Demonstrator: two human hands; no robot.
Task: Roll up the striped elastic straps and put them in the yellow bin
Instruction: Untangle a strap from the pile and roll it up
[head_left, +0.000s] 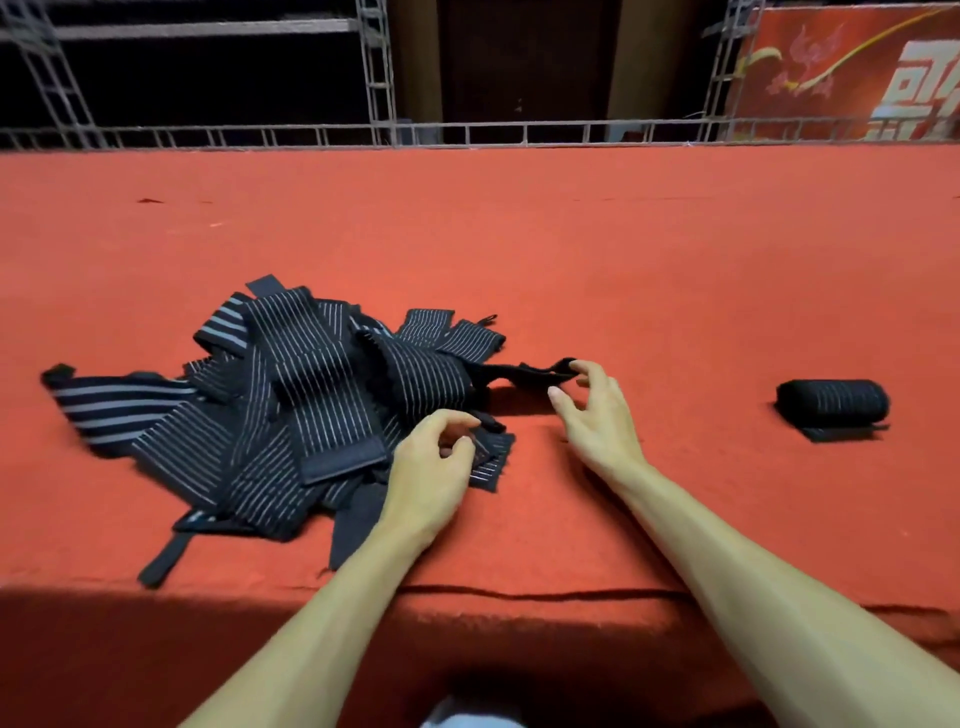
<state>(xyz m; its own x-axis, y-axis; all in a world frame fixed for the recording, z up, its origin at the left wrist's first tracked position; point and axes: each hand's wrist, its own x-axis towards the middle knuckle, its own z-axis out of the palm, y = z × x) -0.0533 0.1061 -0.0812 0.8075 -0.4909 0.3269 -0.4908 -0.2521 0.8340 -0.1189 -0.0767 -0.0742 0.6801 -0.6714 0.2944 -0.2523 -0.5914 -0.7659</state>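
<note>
A loose pile of striped elastic straps (291, 389) lies left of centre on the red carpeted surface (571, 249), black with thin white lines, some with broader grey bands. The right hand (597, 415) pinches a black strap end (530, 374) between fingertips and thumb, the strap drawn out rightward from the pile. The left hand (431, 478) hovers over the pile's near right edge with its fingers curled; whether it grips a strap there cannot be told. One rolled strap (831, 402) sits well apart to the right. Beyond the far edge stand a metal truss (379, 73) and a red banner (831, 73).
</note>
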